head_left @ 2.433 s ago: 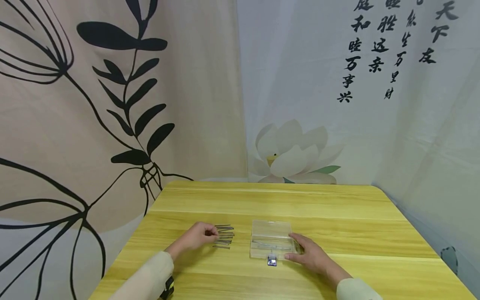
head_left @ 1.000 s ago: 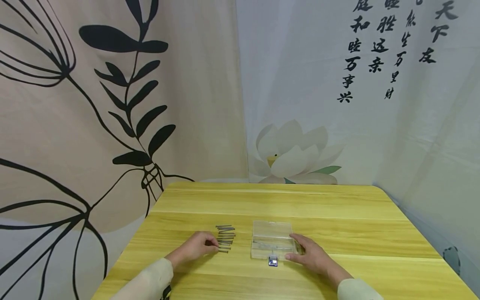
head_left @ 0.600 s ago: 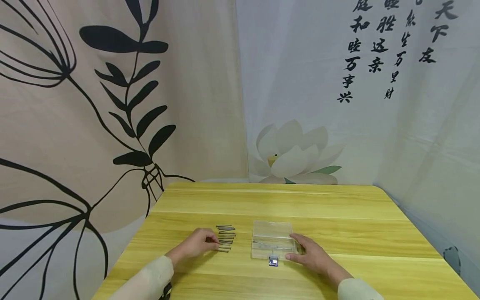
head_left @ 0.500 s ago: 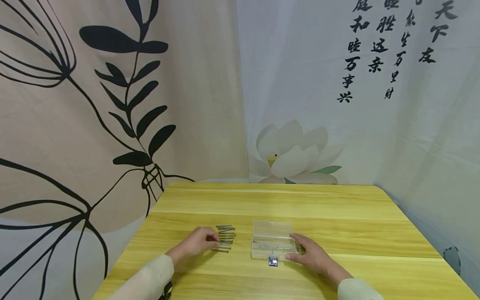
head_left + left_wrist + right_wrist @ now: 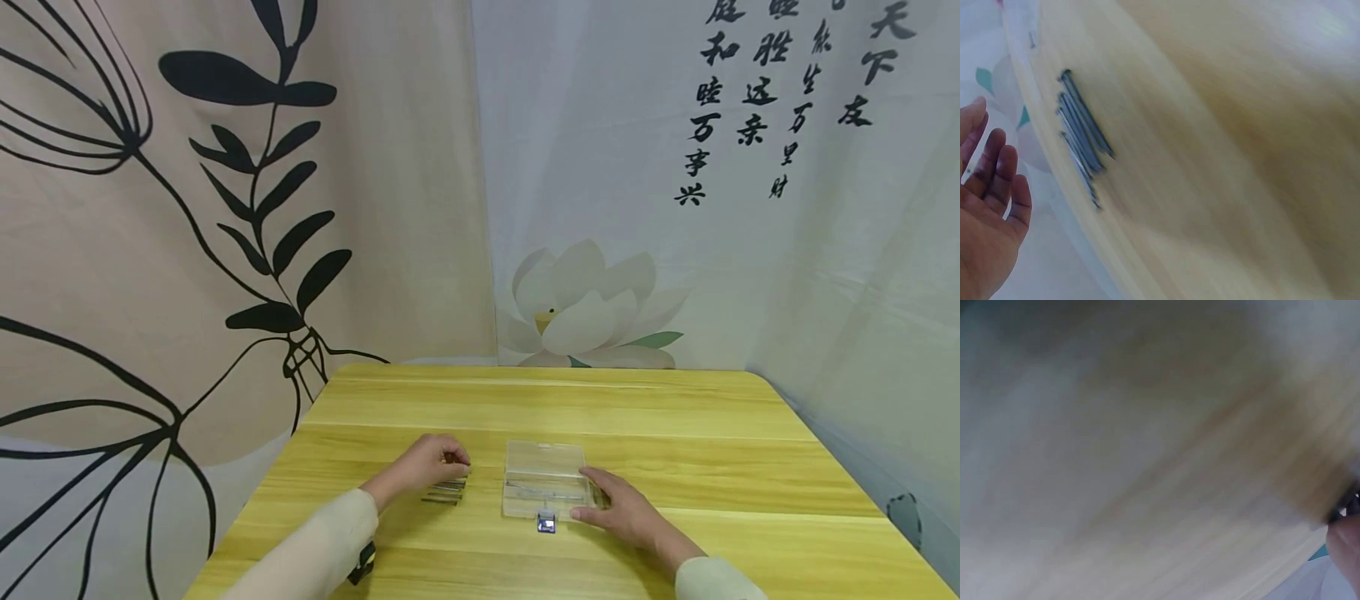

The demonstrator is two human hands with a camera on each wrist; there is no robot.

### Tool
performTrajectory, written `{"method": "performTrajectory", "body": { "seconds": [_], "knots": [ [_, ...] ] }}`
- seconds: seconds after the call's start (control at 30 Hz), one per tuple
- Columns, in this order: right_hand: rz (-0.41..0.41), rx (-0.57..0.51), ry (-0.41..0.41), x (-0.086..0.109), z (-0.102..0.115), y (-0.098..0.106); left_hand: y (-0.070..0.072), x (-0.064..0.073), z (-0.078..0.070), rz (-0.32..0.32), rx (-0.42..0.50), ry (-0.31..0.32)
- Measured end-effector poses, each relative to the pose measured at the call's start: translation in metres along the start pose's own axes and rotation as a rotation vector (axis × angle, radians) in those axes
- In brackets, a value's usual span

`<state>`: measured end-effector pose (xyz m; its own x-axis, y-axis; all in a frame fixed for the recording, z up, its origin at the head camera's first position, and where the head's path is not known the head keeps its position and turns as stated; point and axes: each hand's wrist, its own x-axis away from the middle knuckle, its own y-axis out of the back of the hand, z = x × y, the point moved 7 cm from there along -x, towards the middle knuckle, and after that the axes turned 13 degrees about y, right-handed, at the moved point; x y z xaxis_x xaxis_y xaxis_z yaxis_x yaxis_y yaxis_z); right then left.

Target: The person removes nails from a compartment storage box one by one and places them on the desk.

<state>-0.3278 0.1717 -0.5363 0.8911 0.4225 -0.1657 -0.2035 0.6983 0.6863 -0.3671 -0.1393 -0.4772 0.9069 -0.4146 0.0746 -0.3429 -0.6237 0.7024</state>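
Note:
Several grey metal nails (image 5: 1082,128) lie side by side on the table, left of a clear plastic box (image 5: 542,457). My left hand (image 5: 431,461) is over the far end of the row and hides part of it. Its fingers look loosely bent in the left wrist view, with nothing visible between them. The box lies with its lid raised, and a few thin nails (image 5: 525,492) show inside. My right hand (image 5: 622,507) grips the box's right side between thumb and fingers. In the blurred right wrist view only a fingertip (image 5: 1346,547) shows.
A small shiny blue-and-silver tab (image 5: 546,523) sits at the box's near edge. The wooden table (image 5: 750,467) has rounded far corners. Patterned curtains (image 5: 405,208) hang behind it. A dark strap (image 5: 362,562) is at my left wrist.
My left hand has moved from the near nails toward the far right, over the far end of the row. The near nails are now uncovered. My right hand and the box have stayed put.

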Motion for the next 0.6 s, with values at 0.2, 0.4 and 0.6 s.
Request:
{"method": "performTrajectory", "body": {
  "seconds": [0.2, 0.4, 0.6],
  "knots": [
    [0.003, -0.001, -0.001, 0.001, 0.001, 0.000, -0.014, -0.016, -0.017, 0.013, -0.001, -0.004],
    [0.002, 0.003, -0.003, 0.001, 0.000, 0.000, -0.023, -0.029, -0.030, -0.004, -0.079, -0.024],
    [-0.004, -0.004, -0.004, 0.001, 0.001, 0.001, -0.036, -0.041, -0.046, 0.005, -0.141, -0.086]
  ]
}}
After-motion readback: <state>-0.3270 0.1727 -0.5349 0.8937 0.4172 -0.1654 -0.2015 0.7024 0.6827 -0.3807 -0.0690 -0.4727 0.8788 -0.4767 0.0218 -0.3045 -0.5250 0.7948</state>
